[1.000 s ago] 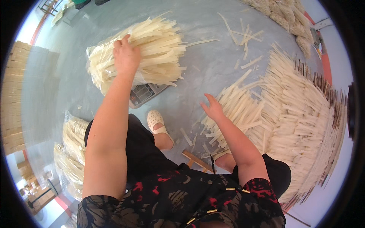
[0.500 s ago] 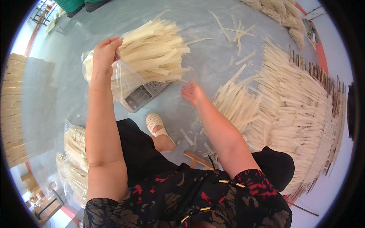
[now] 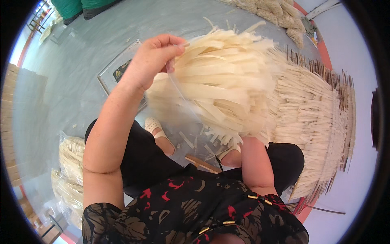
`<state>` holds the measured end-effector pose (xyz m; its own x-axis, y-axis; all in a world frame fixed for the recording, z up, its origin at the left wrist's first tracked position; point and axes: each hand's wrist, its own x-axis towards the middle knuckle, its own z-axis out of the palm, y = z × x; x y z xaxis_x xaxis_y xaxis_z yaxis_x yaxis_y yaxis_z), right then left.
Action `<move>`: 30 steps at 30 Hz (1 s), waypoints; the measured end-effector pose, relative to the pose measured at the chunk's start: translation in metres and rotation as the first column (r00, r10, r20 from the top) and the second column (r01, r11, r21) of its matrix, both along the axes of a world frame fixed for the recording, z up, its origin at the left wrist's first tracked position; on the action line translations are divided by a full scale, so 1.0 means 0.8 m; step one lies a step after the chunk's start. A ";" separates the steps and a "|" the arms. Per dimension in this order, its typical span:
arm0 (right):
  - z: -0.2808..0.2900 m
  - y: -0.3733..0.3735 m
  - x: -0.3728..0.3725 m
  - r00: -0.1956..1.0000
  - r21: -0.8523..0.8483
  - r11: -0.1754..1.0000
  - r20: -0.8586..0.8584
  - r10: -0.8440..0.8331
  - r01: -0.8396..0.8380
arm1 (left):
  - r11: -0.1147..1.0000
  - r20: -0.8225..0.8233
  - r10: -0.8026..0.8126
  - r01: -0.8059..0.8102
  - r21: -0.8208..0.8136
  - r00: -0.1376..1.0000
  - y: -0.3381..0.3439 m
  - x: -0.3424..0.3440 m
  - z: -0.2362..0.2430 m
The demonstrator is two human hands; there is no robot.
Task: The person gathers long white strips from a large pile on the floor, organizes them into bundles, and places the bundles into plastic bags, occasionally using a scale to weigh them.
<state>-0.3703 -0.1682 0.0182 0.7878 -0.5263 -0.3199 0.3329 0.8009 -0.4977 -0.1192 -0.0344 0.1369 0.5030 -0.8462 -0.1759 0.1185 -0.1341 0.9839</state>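
A clear plastic bag point(image 3: 183, 91) is stuffed with long, flat, cream-coloured dried strips point(image 3: 221, 69), whose loose ends fan out to the right. Its rim is pinched between the thumb and fingers of my left hand point(image 3: 162, 53). My right hand point(image 3: 251, 141) reaches in at the bundle's lower right edge; its fingers are hidden behind the strips. To the left, partly covered by my left forearm, a flat scale point(image 3: 107, 77) with a metal rim rests on the floor.
More strips point(image 3: 304, 122) lie in a broad pile at the right, with thin brown sticks point(image 3: 345, 93) along its far side. Filled clear bags point(image 3: 71, 158) stand at the lower left. A wooden stool piece point(image 3: 201, 163) sits between my legs. Green sacks point(image 3: 95, 8) are at the far left.
The bag of strips has come off the scale and swung right, toward the pile. My left hand moved right with it. My right hand drew back toward me and its fingers went out of sight.
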 end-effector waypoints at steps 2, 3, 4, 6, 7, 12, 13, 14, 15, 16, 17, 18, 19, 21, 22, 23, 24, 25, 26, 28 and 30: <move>0.016 -0.003 -0.021 0.999 -0.056 0.998 0.000 -0.042 0.042 | 0.996 0.020 -0.065 0.063 0.064 0.998 0.001 -0.012 -0.023; 0.016 -0.004 -0.025 0.998 -0.074 0.995 -0.019 -0.064 0.063 | 0.996 0.027 -0.061 0.059 0.066 0.998 0.005 -0.015 -0.038; 0.007 -0.003 -0.032 0.992 -0.094 0.992 -0.081 -0.097 0.089 | 0.987 0.070 -0.071 0.059 0.150 0.995 0.006 -0.019 -0.051; -0.031 -0.006 -0.038 0.952 -0.179 0.978 -0.264 -0.156 0.111 | 0.955 0.101 -0.082 0.049 0.292 0.991 0.008 -0.021 -0.102; -0.052 -0.009 -0.042 0.911 -0.265 0.960 -0.368 -0.185 0.088 | 0.939 0.092 -0.086 0.050 0.339 0.992 0.006 -0.019 -0.132; -0.083 0.003 -0.034 0.681 -0.514 0.848 -0.668 -0.301 -0.130 | 0.868 0.201 -0.141 0.023 0.496 0.969 0.028 -0.023 -0.168; -0.091 -0.002 -0.040 0.677 -0.513 0.849 -0.670 -0.305 -0.125 | 0.877 0.245 -0.145 0.010 0.480 0.959 0.032 -0.024 -0.163; -0.105 -0.014 -0.046 0.629 -0.648 0.705 -0.684 -0.370 -0.289 | 0.872 0.268 -0.111 -0.035 0.488 0.957 0.034 -0.025 -0.162; -0.102 -0.023 -0.045 0.591 -0.731 0.513 -0.675 -0.442 -0.450 | 0.875 0.270 -0.114 -0.032 0.482 0.956 0.036 -0.021 -0.158; -0.098 -0.030 -0.048 0.550 -0.673 0.544 -0.733 -0.401 -0.501 | 0.834 0.294 -0.203 0.008 0.552 0.934 0.035 -0.016 -0.155; -0.094 -0.038 -0.052 0.547 -0.677 0.543 -0.730 -0.410 -0.496 | 0.785 0.311 -0.293 0.041 0.619 0.904 0.034 -0.014 -0.153; -0.085 -0.046 -0.053 0.549 -0.624 0.590 -0.766 -0.334 -0.512 | 0.790 0.318 -0.292 0.040 0.611 0.902 0.034 -0.012 -0.150; -0.078 -0.052 -0.052 0.549 -0.567 0.632 -0.796 -0.256 -0.528 | 0.805 0.344 -0.283 0.027 0.592 0.895 0.034 -0.011 -0.149; -0.046 -0.057 -0.048 0.562 -0.627 0.594 -0.760 -0.326 -0.504 | 0.825 0.375 -0.267 0.009 0.566 0.888 0.034 -0.007 -0.141; -0.026 -0.058 -0.048 0.566 -0.673 0.562 -0.728 -0.387 -0.481 | 0.874 0.382 -0.179 -0.032 0.486 0.907 0.030 -0.005 -0.132; -0.013 -0.074 -0.049 0.578 -0.715 0.526 -0.692 -0.433 -0.461 | 0.913 0.380 -0.089 -0.077 0.401 0.921 0.026 -0.004 -0.120; 0.002 -0.092 -0.050 0.588 -0.753 0.491 -0.653 -0.477 -0.438 | 0.940 0.337 0.015 -0.128 0.315 0.941 0.021 -0.007 -0.098; 0.031 -0.094 -0.044 0.592 -0.790 0.468 -0.609 -0.527 -0.396 | 0.941 0.338 0.012 -0.125 0.315 0.941 0.020 -0.004 -0.084; 0.065 -0.091 -0.035 0.603 -0.825 0.445 -0.560 -0.568 -0.348 | 0.970 0.220 0.100 -0.144 0.195 0.970 0.023 0.003 -0.068; 0.114 -0.098 -0.040 0.735 -0.879 0.406 -0.446 -0.511 -0.251 | 0.984 0.074 0.162 -0.167 0.061 0.984 0.023 0.002 -0.036; 0.156 -0.090 -0.045 0.795 -0.908 0.355 -0.379 -0.474 -0.222 | 0.960 0.006 0.250 -0.248 -0.128 0.968 0.028 -0.003 0.002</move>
